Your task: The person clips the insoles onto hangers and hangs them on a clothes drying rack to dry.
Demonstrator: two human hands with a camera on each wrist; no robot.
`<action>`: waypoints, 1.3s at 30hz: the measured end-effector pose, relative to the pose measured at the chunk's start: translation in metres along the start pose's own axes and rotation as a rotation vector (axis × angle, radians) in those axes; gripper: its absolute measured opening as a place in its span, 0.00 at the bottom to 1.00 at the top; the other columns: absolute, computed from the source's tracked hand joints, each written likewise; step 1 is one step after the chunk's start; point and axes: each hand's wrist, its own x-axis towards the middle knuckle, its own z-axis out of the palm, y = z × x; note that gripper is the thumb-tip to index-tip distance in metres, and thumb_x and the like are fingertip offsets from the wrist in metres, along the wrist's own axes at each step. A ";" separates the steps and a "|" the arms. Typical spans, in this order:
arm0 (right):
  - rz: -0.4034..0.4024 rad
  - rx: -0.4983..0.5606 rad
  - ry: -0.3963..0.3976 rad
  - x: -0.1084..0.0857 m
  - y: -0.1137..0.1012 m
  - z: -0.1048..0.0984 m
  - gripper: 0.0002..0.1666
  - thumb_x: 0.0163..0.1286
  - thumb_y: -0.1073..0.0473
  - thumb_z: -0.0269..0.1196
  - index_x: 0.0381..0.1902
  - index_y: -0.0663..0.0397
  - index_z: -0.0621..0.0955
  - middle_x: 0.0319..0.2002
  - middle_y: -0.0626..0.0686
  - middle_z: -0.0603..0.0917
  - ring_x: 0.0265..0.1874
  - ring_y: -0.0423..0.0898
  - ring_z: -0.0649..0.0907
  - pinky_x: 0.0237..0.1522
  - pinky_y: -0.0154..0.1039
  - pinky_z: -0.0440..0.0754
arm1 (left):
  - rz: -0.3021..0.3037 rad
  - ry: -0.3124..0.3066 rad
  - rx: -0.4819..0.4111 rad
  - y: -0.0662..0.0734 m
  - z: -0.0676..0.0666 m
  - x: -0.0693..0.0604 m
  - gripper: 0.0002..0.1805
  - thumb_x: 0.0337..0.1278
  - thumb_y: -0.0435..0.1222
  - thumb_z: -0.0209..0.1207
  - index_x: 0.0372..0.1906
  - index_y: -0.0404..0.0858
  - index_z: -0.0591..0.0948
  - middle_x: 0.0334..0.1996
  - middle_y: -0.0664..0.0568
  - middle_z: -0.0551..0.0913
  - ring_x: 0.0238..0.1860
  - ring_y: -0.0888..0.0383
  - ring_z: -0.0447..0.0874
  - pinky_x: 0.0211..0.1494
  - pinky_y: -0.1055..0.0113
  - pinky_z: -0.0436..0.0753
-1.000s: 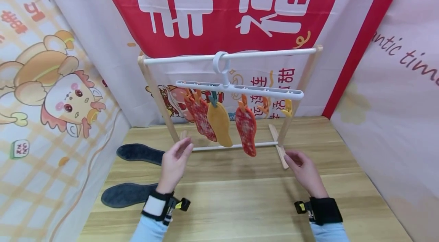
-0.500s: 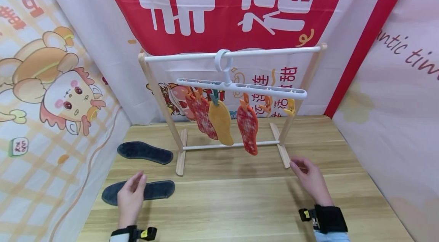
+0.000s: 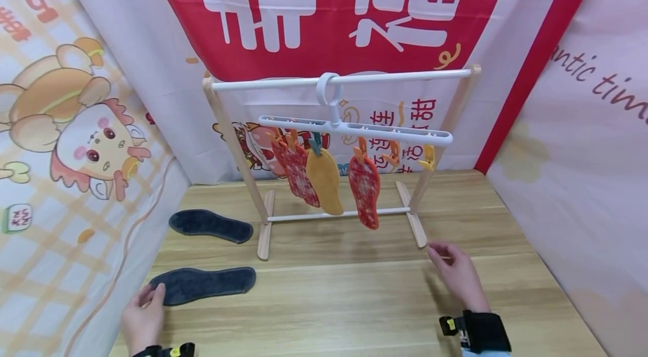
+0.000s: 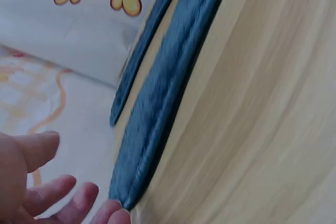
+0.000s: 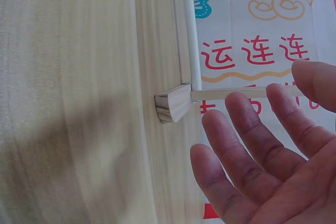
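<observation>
The left hand (image 3: pixel 143 319) is at the near-left end of the lower dark insole (image 3: pixel 210 284). In the left wrist view, fingertips (image 4: pixel 119 214) meet the tip of that insole (image 4: pixel 152 114), with the thumb apart; whether they press it is unclear. A second dark insole (image 3: pixel 211 225) lies behind it. The right hand (image 3: pixel 458 275) hovers beside the rack's right wooden foot (image 3: pixel 418 230) and holds nothing; its fingers are spread loosely in the right wrist view. From a white hanger (image 3: pixel 354 129) hang red patterned insoles (image 3: pixel 364 188) and a yellow one (image 3: pixel 324 182).
The wooden rack with a white top bar (image 3: pixel 405 77) stands at the back of the wooden table (image 3: pixel 344 312). Orange (image 3: pixel 392 153) and yellow clips (image 3: pixel 428 158) at the hanger's right end hold nothing. Printed cloth walls surround the table.
The left hand has moved from beside the rack's left foot down and left, across the lower insole to its left end. The right hand has shifted slightly downward.
</observation>
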 end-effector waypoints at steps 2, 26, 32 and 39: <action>0.008 0.000 -0.009 -0.002 0.000 0.000 0.22 0.76 0.50 0.58 0.57 0.61 0.79 0.52 0.62 0.83 0.49 0.55 0.82 0.49 0.43 0.80 | -0.012 -0.005 0.023 -0.002 -0.002 0.004 0.38 0.69 0.52 0.53 0.67 0.23 0.68 0.58 0.26 0.73 0.57 0.35 0.72 0.58 0.47 0.71; 0.052 0.025 -0.013 -0.012 -0.003 0.008 0.19 0.75 0.55 0.60 0.56 0.60 0.80 0.50 0.59 0.83 0.48 0.53 0.82 0.48 0.42 0.79 | 0.018 -0.154 0.446 -0.001 0.006 0.027 0.41 0.59 0.41 0.65 0.62 0.12 0.62 0.59 0.18 0.65 0.58 0.24 0.66 0.63 0.39 0.67; 0.061 0.042 -0.027 -0.015 -0.003 0.010 0.19 0.75 0.53 0.60 0.56 0.60 0.80 0.50 0.59 0.83 0.48 0.54 0.83 0.47 0.42 0.80 | 0.022 -0.161 0.274 -0.001 0.006 0.020 0.33 0.62 0.40 0.62 0.59 0.15 0.67 0.53 0.20 0.72 0.53 0.26 0.71 0.57 0.39 0.70; 0.058 0.052 -0.010 -0.017 -0.006 0.009 0.18 0.75 0.54 0.60 0.55 0.59 0.80 0.50 0.59 0.83 0.47 0.53 0.83 0.46 0.41 0.80 | 0.032 -0.131 0.010 0.015 0.008 0.007 0.34 0.69 0.48 0.55 0.61 0.19 0.69 0.46 0.24 0.78 0.38 0.46 0.82 0.42 0.57 0.80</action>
